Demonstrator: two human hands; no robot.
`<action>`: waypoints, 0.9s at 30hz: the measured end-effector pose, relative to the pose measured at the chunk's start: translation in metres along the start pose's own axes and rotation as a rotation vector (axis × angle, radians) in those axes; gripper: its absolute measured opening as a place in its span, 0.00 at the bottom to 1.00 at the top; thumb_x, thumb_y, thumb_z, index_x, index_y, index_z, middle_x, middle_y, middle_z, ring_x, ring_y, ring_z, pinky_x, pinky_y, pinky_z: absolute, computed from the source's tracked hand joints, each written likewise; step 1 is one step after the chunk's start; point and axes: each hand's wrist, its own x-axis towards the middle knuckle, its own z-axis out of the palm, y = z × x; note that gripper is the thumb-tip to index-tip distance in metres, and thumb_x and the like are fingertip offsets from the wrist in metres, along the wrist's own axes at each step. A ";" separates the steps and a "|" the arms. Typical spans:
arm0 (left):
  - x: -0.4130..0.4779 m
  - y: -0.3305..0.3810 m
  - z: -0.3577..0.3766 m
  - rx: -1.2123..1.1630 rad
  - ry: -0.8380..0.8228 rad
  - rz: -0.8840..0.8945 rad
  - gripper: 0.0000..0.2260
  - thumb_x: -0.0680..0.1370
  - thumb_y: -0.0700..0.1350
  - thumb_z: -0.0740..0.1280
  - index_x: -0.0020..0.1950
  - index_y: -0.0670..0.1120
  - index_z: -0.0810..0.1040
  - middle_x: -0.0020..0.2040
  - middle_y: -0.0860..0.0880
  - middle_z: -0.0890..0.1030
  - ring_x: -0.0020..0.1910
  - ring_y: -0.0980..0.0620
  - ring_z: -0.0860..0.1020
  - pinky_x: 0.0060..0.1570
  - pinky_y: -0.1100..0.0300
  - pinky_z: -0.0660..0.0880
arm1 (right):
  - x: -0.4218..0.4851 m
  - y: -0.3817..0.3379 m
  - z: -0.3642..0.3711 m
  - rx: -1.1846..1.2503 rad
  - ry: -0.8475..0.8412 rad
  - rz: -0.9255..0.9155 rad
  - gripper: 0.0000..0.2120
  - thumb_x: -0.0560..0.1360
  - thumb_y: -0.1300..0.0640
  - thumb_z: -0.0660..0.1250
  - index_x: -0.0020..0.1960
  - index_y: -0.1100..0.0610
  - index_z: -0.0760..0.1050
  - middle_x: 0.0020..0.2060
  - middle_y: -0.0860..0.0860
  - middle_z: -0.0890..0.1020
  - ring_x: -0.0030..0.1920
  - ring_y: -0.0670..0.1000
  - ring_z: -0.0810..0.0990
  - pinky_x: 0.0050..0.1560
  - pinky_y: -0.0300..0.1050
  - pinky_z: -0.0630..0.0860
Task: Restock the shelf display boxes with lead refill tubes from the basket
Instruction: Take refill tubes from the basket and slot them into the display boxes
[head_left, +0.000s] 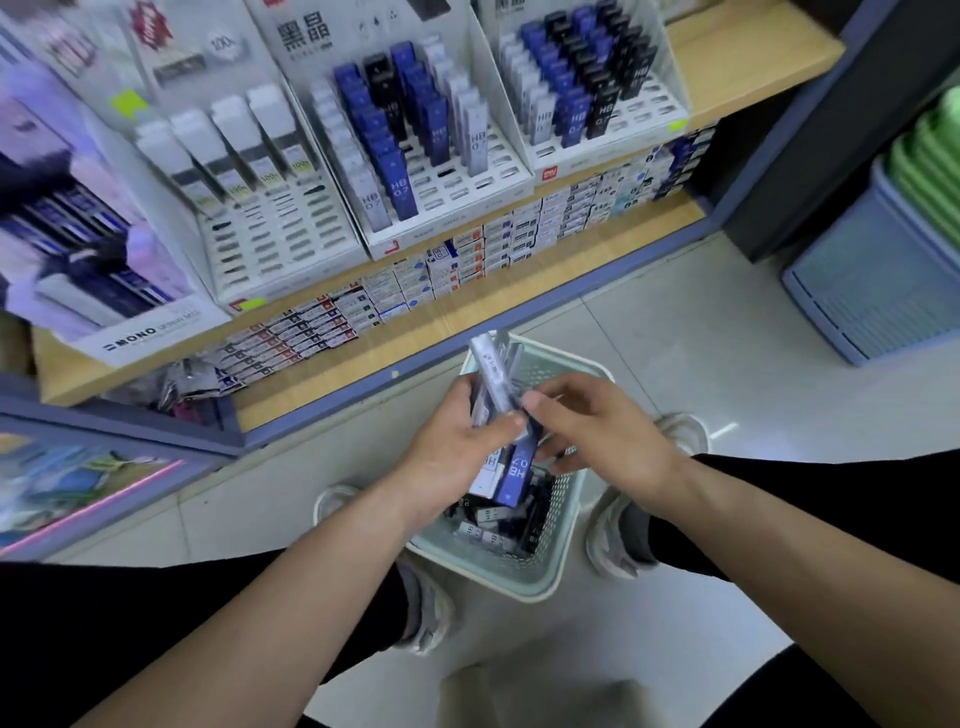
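Gripping tubes (496, 382): left fingers (496, 425) wrapped, right fingers (540, 402) pinching.

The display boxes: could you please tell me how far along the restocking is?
Partly done: the middle display box and right display box hold rows of tubes, but front slots are empty. The left hand grips a bundle of tubes; the right hand pinches a blue tube. Many lie in the basket.

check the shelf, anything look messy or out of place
Yes: what looks like a heap of crumpled wrappers lies loose at the left front of the wooden shelf, beside the neat rows of small boxes. The display boxes only show empty slots.
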 end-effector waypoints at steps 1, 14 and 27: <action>-0.001 0.002 0.001 0.019 -0.002 0.010 0.16 0.78 0.43 0.71 0.64 0.49 0.73 0.58 0.50 0.83 0.58 0.52 0.82 0.64 0.47 0.75 | -0.001 -0.003 0.000 0.023 0.001 0.000 0.13 0.78 0.51 0.70 0.52 0.60 0.76 0.35 0.53 0.83 0.34 0.54 0.82 0.38 0.50 0.81; 0.011 0.007 0.012 0.037 -0.008 0.011 0.20 0.78 0.44 0.72 0.68 0.48 0.71 0.61 0.53 0.80 0.62 0.55 0.77 0.70 0.52 0.68 | 0.014 -0.011 -0.009 0.003 0.120 -0.025 0.07 0.79 0.53 0.68 0.49 0.57 0.77 0.41 0.55 0.83 0.35 0.59 0.85 0.42 0.57 0.84; 0.015 -0.002 0.016 0.025 -0.050 0.026 0.21 0.78 0.44 0.72 0.68 0.52 0.69 0.54 0.57 0.84 0.58 0.59 0.80 0.64 0.56 0.72 | 0.027 -0.009 -0.014 -0.268 0.040 -0.155 0.08 0.79 0.54 0.69 0.45 0.56 0.73 0.39 0.52 0.79 0.28 0.50 0.81 0.31 0.49 0.82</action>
